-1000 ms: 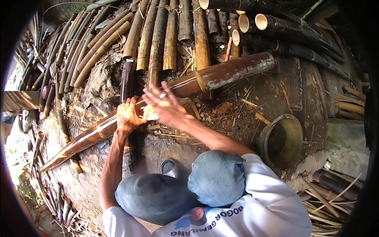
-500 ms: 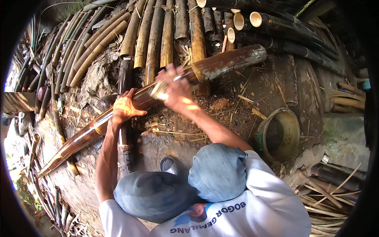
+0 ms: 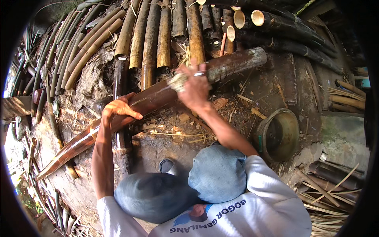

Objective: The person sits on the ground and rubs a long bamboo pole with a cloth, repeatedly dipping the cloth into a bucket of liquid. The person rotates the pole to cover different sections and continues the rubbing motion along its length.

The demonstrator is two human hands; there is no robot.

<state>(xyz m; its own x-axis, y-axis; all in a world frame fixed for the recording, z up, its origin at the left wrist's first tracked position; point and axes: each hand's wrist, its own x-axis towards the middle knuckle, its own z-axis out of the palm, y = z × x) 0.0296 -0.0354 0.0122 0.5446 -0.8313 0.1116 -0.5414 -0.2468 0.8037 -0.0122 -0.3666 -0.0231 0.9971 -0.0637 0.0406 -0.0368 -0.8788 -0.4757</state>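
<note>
A thick brown bamboo pole (image 3: 154, 96) slants across in front of me, wet and glossy, from the lower left up to a paler, whitish end at the upper right. My left hand (image 3: 118, 110) is clasped over its upper side, thumb stretched along the near face. Farther up the pole, my right hand (image 3: 195, 90) is closed on a pale, fibrous wad (image 3: 179, 81) pressed against the surface. Some motion blur smears the right fingers. Beneath the pole, a darker bamboo length (image 3: 121, 81) runs crosswise.
Several cut bamboo poles (image 3: 152, 35) lie side by side beyond, with dark hollow-ended ones (image 3: 276, 23) at the upper right. A round bucket (image 3: 290, 134) stands on the right, near a concrete block (image 3: 341, 138). Wood chips litter the ground. Split strips (image 3: 327, 213) lie at the lower right.
My right hand has slid up the pole to the right with the wad. My left hand has shifted slightly left and nearer, still on the pole.
</note>
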